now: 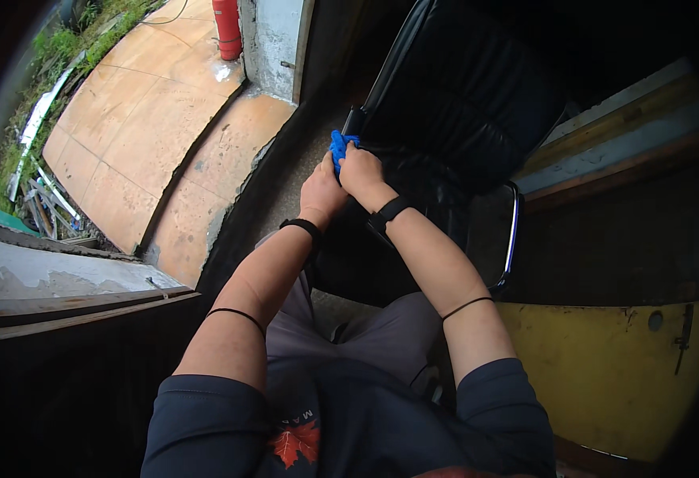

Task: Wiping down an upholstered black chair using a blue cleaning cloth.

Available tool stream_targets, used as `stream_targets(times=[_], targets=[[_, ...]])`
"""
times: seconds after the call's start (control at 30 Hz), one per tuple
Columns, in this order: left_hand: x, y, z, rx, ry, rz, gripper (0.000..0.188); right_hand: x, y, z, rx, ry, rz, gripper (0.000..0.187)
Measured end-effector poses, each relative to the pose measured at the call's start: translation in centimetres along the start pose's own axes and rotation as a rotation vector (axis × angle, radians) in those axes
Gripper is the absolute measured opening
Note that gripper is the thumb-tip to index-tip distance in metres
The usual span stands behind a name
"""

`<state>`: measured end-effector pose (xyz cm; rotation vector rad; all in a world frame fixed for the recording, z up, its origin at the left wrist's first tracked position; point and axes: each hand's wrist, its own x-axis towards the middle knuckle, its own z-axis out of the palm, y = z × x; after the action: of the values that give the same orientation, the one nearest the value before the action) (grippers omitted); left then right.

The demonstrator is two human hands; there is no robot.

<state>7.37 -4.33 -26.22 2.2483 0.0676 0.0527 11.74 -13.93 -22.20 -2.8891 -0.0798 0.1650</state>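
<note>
A bunched bright blue cloth (pixel 339 144) sticks out from between my two hands, at the near end of a chair's left armrest (pixel 353 121). My left hand (pixel 322 191) is closed on the cloth from below and left. Against it, my right hand (pixel 361 170) grips the same cloth with bent fingers. The black padded office chair (pixel 469 95) faces me, its seat (pixel 413 191) below and right of my hands. Whether the cloth wraps round the armrest, I cannot tell, as my hands cover that part.
A chrome-edged right armrest (pixel 514 231) curves up beside my right forearm. To the right stands a yellow panel with a latch (pixel 612 374). An open doorway at left leads to orange paving (pixel 150 103), with a red cylinder (pixel 227 30) by the door post (pixel 274 48).
</note>
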Motion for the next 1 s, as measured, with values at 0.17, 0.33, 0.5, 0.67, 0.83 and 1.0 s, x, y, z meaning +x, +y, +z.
stream_targets(times=[0.17,0.33,0.5,0.67,0.83,1.0], targets=[[0.3,-0.4,0.4,0.008,0.026,0.024,0.07,1.1,0.3,0.7,0.058,0.037,0.009,0.061],[0.0,0.3,0.2,0.065,-0.011,0.016,0.074,5.0,1.3,-0.2,0.097,0.028,0.054,0.077],[0.0,0.2,0.1,0.095,-0.01,0.036,0.075,6.6,-0.1,-1.5,-0.058,-0.121,0.14,0.079],[-0.1,0.3,0.2,0.055,-0.039,-0.002,0.074,4.3,0.5,-1.5,-0.113,-0.012,0.044,0.059],[-0.1,-0.2,0.0,0.058,-0.01,0.012,0.073,0.3,0.0,-1.9,-0.035,-0.052,-0.063,0.047],[-0.4,0.1,0.0,0.072,0.009,0.024,0.073,0.3,1.8,-3.2,0.243,0.003,-0.095,0.043]])
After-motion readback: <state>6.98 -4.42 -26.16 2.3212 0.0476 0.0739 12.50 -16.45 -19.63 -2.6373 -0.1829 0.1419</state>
